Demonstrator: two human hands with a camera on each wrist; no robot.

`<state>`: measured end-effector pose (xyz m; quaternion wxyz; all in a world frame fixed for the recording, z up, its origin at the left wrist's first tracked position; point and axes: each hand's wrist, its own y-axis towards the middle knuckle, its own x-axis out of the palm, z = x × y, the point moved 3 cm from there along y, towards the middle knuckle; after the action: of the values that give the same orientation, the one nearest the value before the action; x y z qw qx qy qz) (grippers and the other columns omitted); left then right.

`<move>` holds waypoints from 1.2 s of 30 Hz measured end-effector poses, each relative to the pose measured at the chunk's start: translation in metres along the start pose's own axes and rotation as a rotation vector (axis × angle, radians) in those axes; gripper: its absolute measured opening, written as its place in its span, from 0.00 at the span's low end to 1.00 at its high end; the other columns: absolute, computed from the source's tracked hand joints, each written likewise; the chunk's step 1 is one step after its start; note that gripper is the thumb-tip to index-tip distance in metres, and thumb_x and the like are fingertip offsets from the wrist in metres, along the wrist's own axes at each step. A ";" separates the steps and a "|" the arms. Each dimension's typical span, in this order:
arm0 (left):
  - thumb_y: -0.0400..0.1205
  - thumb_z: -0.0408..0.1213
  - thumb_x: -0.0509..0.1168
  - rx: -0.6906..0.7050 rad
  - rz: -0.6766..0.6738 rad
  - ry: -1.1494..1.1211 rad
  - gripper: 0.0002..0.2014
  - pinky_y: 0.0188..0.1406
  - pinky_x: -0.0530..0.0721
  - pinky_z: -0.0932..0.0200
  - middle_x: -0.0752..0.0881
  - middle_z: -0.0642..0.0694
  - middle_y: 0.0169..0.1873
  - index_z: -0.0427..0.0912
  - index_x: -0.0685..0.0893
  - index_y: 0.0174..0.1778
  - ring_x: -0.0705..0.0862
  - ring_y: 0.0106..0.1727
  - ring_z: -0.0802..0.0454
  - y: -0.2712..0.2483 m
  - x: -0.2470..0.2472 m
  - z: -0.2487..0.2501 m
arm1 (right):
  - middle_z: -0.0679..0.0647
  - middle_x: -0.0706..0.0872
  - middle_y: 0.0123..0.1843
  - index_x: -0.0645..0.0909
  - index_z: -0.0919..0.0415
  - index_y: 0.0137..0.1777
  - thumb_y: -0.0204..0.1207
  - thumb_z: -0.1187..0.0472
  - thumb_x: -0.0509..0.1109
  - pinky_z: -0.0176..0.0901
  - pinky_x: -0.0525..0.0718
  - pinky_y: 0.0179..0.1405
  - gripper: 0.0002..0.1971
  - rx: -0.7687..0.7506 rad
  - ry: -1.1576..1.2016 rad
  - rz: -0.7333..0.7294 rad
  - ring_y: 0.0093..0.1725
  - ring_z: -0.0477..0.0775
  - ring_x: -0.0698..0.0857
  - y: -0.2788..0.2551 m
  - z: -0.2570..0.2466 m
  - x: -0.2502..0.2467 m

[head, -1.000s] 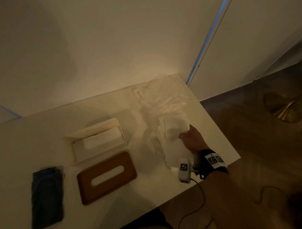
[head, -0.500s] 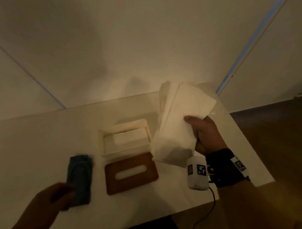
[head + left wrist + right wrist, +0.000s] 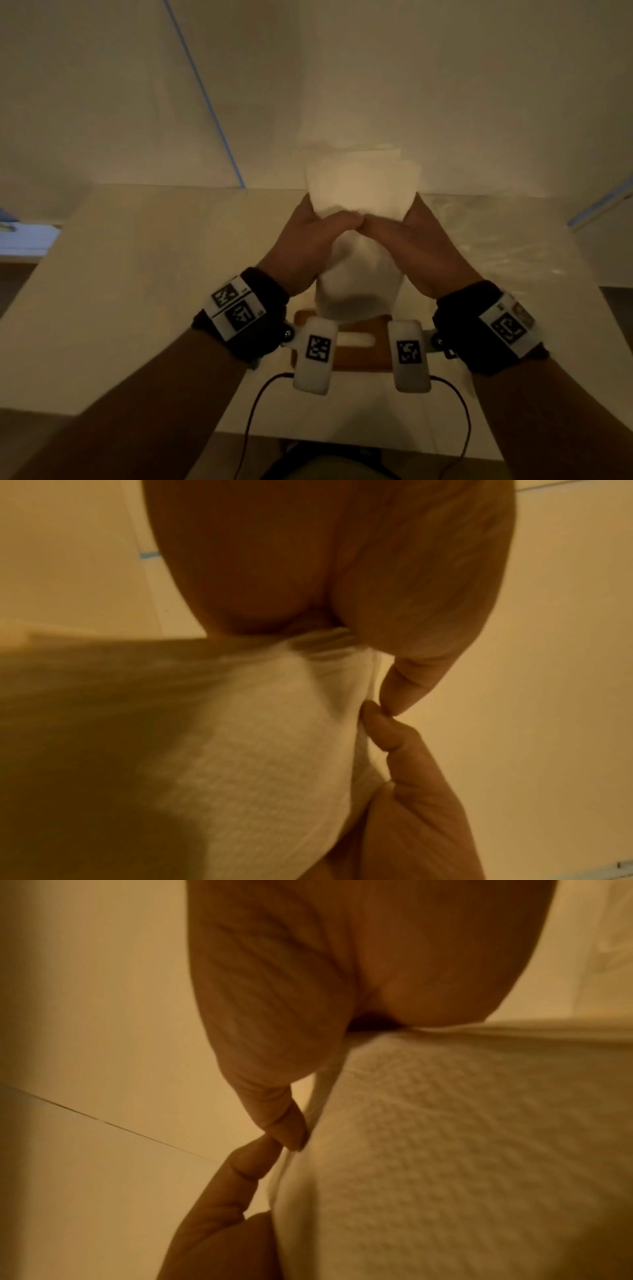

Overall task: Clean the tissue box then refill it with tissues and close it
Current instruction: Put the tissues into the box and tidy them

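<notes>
Both hands were up over the worktop (image 3: 120, 274), and between them they held a thick white stack of tissues (image 3: 359, 192) clear of the surface, standing more or less on end. The left hand (image 3: 308, 240) grasped the stack on its left side, the right hand (image 3: 414, 246) on its right, and the two thumbs lay across the near face and met tip to tip at the middle. From the left wrist the stack (image 3: 274, 737) showed a dimpled, embossed surface, with the thumb tip pressed against the other hand's thumb at its edge — the right wrist showed the same meeting from the other side, the tissues (image 3: 462, 1150) filling most of that view. The fingers of both hands were round behind the stack and hidden, so I could only judge the hold by the thumbs and palms, which were plainly closed on the paper.

Under the wrists lay the brown wooden lid (image 3: 363, 356) of the tissue box, flat on the worktop, its long slot showing pale. The open box itself was hidden behind the stack and the hands. To the right, crinkled clear plastic wrapping (image 3: 507, 240) lay spread on the worktop. Each wrist carried a black band with printed markers and a small white camera unit with a cable running off it.
</notes>
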<state>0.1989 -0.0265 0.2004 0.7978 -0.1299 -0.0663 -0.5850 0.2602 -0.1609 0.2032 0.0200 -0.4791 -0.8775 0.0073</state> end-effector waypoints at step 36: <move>0.72 0.36 0.71 0.423 0.197 -0.299 0.21 0.63 0.83 0.41 0.87 0.40 0.56 0.39 0.80 0.61 0.86 0.60 0.41 0.002 -0.005 0.059 | 0.62 0.82 0.74 0.74 0.61 0.78 0.71 0.70 0.63 0.68 0.84 0.61 0.31 0.167 0.950 0.177 0.73 0.70 0.79 -0.020 0.042 0.031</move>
<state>0.2024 -0.0042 0.2556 0.8417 -0.0511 -0.2911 -0.4519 0.2254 -0.1455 0.1624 0.4556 -0.4989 -0.7238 -0.1402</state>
